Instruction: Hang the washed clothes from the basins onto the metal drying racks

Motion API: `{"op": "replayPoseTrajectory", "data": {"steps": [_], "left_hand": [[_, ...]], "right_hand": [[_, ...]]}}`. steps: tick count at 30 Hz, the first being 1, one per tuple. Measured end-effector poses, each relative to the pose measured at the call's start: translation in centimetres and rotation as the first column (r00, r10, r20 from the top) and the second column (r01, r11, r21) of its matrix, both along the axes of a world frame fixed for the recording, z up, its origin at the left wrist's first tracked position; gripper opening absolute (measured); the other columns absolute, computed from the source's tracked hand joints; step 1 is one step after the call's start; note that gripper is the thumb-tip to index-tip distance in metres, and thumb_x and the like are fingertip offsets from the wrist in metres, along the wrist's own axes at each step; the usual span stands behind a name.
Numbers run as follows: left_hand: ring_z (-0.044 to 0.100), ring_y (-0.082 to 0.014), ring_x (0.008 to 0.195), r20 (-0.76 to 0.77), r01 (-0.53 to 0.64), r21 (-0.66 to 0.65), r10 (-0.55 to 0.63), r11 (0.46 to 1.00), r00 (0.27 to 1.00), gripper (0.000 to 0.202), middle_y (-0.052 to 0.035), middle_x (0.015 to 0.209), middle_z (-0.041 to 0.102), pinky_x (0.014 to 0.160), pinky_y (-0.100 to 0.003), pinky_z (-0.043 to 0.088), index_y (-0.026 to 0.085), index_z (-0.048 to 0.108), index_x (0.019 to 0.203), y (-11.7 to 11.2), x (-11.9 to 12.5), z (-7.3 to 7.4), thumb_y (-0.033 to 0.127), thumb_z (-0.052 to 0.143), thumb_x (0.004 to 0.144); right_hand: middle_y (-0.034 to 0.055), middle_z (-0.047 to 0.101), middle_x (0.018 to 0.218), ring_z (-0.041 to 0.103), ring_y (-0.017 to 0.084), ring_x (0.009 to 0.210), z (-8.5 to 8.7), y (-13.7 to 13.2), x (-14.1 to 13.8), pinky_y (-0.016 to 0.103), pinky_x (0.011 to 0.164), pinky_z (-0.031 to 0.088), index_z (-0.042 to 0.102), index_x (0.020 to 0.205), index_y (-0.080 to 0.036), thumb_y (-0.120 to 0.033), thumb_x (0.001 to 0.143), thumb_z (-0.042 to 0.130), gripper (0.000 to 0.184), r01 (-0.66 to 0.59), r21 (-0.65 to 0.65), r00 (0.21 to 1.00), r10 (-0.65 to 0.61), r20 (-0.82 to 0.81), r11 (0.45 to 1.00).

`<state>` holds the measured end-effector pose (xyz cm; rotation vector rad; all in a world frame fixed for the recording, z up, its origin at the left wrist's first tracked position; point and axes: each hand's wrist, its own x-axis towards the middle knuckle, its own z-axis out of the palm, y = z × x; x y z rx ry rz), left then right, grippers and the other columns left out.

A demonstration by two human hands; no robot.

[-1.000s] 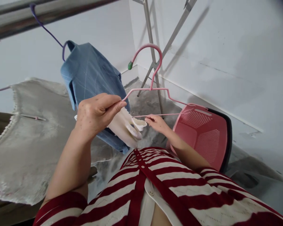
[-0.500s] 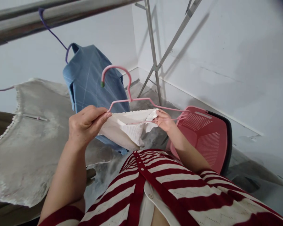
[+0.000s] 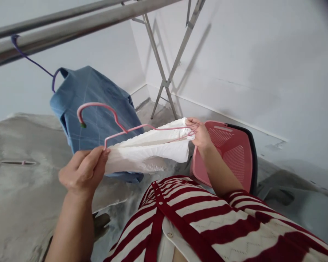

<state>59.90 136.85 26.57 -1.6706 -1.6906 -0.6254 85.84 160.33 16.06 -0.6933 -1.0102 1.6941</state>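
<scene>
Holding a pink wire hanger (image 3: 98, 104) level in the air, the person kept both hands well apart, one at each end of it. The left hand (image 3: 83, 173) was closed in a pinch on the hanger's left shoulder tip and the edge of a white scalloped garment (image 3: 150, 151), while the right hand (image 3: 199, 134) was closed around the hanger's other end and the garment's gathered far corner. The garment stretched between them, just under the hanger's upper bar, above the person's red-and-cream striped cardigan (image 3: 207, 214). The hanger's green-tipped hook pointed toward the left hand. Beyond the left hand, a blue checked shirt (image 3: 95, 98) hung on a purple hanger (image 3: 30, 58) from a steel rail (image 3: 71, 29), overlapping a pale grey cloth with a scalloped edge (image 3: 24, 189). Near the right hand sat a pink plastic laundry basket (image 3: 237, 163), and a folding metal drying rack (image 3: 164, 82) stood on the concrete floor (image 3: 158, 112) beside a white wall (image 3: 262, 54).
</scene>
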Motion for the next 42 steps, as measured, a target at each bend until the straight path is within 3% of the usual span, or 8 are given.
{"op": "replayPoseTrajectory", "data": {"steps": [5,12,18,22,26,29,36,42], "left_hand": [[0.067,-0.0132,0.069,0.165,0.244,-0.249,-0.208,0.937,0.964,0.017,-0.0004,0.085,0.071,0.057,-0.022,0.049,0.025,0.061,0.103,0.2,2.3,-0.6,0.027,0.052,0.089],[0.068,-0.0139,0.075,0.155,0.214,-0.219,-0.183,0.952,0.971,0.015,0.0007,0.090,0.072,0.062,-0.021,0.050,0.025,0.060,0.099,0.5,1.8,-1.4,0.021,0.053,0.087],[0.068,-0.0141,0.078,0.255,0.386,-0.434,-0.300,0.814,0.919,0.028,0.0008,0.096,0.071,0.069,-0.021,0.052,0.027,0.056,0.114,-0.3,1.9,-0.5,0.021,0.048,0.088],[0.068,-0.0140,0.069,0.233,0.345,-0.500,-0.260,0.794,0.937,0.024,-0.0022,0.084,0.071,0.058,-0.020,0.049,0.022,0.061,0.104,0.6,3.6,-0.3,0.021,0.043,0.088],[0.068,-0.0144,0.071,0.334,0.408,-0.524,-0.261,0.748,0.906,0.026,-0.0042,0.082,0.072,0.061,-0.021,0.051,0.020,0.064,0.100,2.0,4.4,-1.3,0.021,0.041,0.088],[0.068,-0.0155,0.078,0.417,0.416,-0.428,-0.233,0.803,0.878,0.023,-0.0036,0.089,0.073,0.069,-0.022,0.053,0.022,0.065,0.101,2.4,3.7,-2.0,0.024,0.045,0.089],[0.067,-0.0142,0.075,0.553,0.184,-0.082,-0.108,0.980,0.826,0.016,0.0012,0.086,0.072,0.068,-0.022,0.052,0.024,0.066,0.095,1.7,1.9,-2.2,0.031,0.055,0.086],[0.065,-0.0155,0.072,0.502,0.141,0.010,-0.127,0.990,0.856,0.014,-0.0004,0.081,0.070,0.064,-0.025,0.050,0.023,0.065,0.091,1.9,1.5,-1.7,0.032,0.056,0.086]], "right_hand": [[-0.0034,0.059,0.063,0.052,0.009,0.058,0.3,0.2,0.1,0.024,0.059,0.044,0.061,0.070,-0.020,-0.031,0.060,0.071,0.018,0.124,-0.011,0.992,-0.124,0.009,0.992],[-0.0036,0.056,0.064,0.049,0.009,0.059,-0.8,0.9,0.3,0.025,0.058,0.041,0.060,0.072,-0.020,-0.033,0.063,0.069,0.018,0.141,0.106,0.983,-0.152,0.099,0.984],[-0.0023,0.054,0.063,0.047,0.009,0.057,-0.8,1.5,0.3,0.023,0.054,0.038,0.061,0.072,-0.019,-0.035,0.071,0.064,0.016,0.165,0.246,0.935,-0.231,0.269,0.955],[-0.0008,0.057,0.069,0.050,0.011,0.066,1.0,-0.3,-0.1,0.025,0.064,0.042,0.061,0.074,-0.020,-0.033,0.078,0.059,0.014,0.201,0.488,0.848,-0.401,0.348,0.849],[0.0014,0.061,0.079,0.055,0.013,0.074,3.4,-2.8,0.2,0.028,0.073,0.045,0.064,0.077,-0.022,-0.033,0.084,0.054,0.016,-0.091,0.713,0.888,-0.267,0.373,0.695],[0.0037,0.064,0.094,0.058,0.017,0.088,5.0,-3.0,2.4,0.032,0.081,0.047,0.066,0.091,-0.026,-0.035,0.083,0.057,0.016,-0.098,0.747,0.906,-0.252,0.340,0.658],[0.0025,0.066,0.105,0.060,0.024,0.096,3.0,-0.8,7.8,0.036,0.081,0.050,0.062,0.114,-0.025,-0.035,0.060,0.078,0.056,-0.320,0.490,0.778,-0.070,0.624,0.811],[0.0007,0.067,0.089,0.061,0.017,0.082,2.1,-0.4,8.6,0.031,0.072,0.049,0.069,0.093,-0.025,-0.033,0.078,0.061,0.019,0.135,0.591,0.760,-0.466,0.454,0.795]]}}
